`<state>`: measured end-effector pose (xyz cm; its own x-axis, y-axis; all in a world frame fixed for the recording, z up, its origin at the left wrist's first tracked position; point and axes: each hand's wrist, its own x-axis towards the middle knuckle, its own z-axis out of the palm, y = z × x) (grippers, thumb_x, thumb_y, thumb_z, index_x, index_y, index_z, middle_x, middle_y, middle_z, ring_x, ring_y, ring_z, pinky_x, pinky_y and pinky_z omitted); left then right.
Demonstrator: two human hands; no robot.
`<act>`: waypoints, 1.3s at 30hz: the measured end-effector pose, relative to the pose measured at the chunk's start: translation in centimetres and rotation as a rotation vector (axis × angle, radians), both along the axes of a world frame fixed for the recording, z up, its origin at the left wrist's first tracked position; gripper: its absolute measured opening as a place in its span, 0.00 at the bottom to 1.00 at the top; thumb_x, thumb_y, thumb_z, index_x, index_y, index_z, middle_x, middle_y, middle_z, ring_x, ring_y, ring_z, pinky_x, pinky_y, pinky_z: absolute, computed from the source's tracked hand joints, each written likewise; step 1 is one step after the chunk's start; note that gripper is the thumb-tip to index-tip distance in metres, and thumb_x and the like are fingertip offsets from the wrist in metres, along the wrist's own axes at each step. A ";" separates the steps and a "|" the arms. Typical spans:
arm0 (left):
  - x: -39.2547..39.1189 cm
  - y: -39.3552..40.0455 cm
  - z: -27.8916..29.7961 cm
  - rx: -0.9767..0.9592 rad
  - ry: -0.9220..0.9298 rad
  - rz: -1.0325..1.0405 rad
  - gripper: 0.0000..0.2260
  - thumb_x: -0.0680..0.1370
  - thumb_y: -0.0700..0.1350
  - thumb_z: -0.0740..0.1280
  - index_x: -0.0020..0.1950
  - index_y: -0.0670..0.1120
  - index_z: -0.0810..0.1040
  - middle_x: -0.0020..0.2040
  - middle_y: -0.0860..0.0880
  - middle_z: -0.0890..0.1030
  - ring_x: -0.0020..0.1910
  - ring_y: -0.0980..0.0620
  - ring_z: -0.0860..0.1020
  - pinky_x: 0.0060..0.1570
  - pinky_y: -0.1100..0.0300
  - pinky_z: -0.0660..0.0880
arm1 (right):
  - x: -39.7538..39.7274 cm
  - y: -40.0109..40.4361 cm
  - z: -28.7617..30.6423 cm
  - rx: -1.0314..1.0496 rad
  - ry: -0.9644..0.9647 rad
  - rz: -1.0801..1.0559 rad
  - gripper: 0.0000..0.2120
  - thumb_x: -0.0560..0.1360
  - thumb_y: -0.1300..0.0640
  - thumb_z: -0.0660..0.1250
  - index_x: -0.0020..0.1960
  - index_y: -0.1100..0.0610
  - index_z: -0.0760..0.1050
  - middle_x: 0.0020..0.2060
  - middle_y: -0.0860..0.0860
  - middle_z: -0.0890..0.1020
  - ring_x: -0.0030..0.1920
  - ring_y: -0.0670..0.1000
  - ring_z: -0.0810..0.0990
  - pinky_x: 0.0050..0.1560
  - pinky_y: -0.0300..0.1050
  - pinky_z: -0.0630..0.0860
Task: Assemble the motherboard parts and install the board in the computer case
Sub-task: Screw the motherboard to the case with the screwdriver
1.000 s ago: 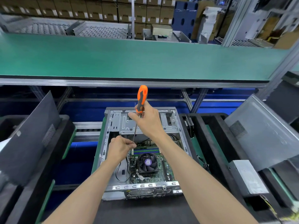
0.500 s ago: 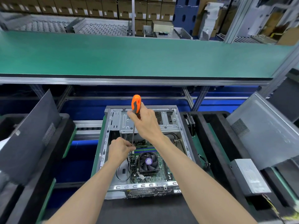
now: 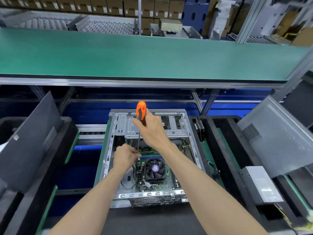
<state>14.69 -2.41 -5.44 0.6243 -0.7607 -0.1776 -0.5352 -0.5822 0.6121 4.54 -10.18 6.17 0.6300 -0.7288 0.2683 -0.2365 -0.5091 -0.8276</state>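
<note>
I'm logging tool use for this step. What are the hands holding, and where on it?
The right hand grips the screwdriver by its orange handle; the left hand pinches its shaft near the tip.

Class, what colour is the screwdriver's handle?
Orange with a black grip inset on the screwdriver, held in the right hand; the head view shows it.

case [image 3: 194, 150]: 1 | screwdriver [image 3: 140, 111]: 1 | fan [image 3: 155, 168]: 1 | hands: 2
</note>
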 end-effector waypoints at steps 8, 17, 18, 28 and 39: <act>0.0 0.0 -0.5 0.026 -0.015 0.017 0.07 0.73 0.49 0.77 0.47 0.47 0.88 0.47 0.47 0.85 0.45 0.50 0.71 0.43 0.58 0.69 | 0.1 -0.5 1.1 -0.200 0.093 -0.026 0.13 0.76 0.49 0.69 0.41 0.56 0.70 0.32 0.49 0.74 0.33 0.49 0.71 0.34 0.45 0.68; -0.3 -0.1 -0.8 0.052 -0.015 0.007 0.05 0.73 0.47 0.76 0.47 0.48 0.87 0.46 0.47 0.86 0.43 0.48 0.77 0.42 0.59 0.73 | 0.0 -1.0 4.9 -0.574 0.233 0.065 0.12 0.73 0.60 0.68 0.55 0.53 0.71 0.37 0.47 0.72 0.36 0.55 0.72 0.40 0.52 0.75; -0.4 0.0 -0.8 0.053 -0.012 0.013 0.05 0.73 0.47 0.76 0.47 0.48 0.87 0.46 0.47 0.85 0.41 0.49 0.76 0.40 0.59 0.72 | 0.1 -1.1 5.0 -0.603 0.287 0.068 0.07 0.74 0.59 0.67 0.51 0.54 0.71 0.37 0.48 0.73 0.37 0.57 0.73 0.40 0.53 0.76; -0.5 0.2 -1.1 0.054 -0.020 0.014 0.04 0.74 0.46 0.76 0.45 0.46 0.87 0.38 0.51 0.79 0.37 0.50 0.75 0.37 0.60 0.70 | 0.7 -0.5 7.7 -0.598 0.572 0.190 0.06 0.69 0.59 0.66 0.44 0.58 0.71 0.41 0.53 0.71 0.38 0.57 0.71 0.34 0.46 0.64; -0.6 0.3 -1.3 0.100 -0.078 -0.028 0.04 0.76 0.46 0.73 0.46 0.47 0.87 0.38 0.49 0.81 0.38 0.48 0.75 0.37 0.59 0.71 | 0.5 -0.1 8.7 -0.602 0.647 0.212 0.06 0.69 0.58 0.66 0.43 0.58 0.71 0.39 0.52 0.71 0.37 0.56 0.70 0.34 0.46 0.64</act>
<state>14.11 -2.11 -6.77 0.6183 -0.7587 -0.2049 -0.5956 -0.6225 0.5078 5.07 -10.29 14.86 0.8949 -0.4317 0.1131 -0.4148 -0.8981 -0.1459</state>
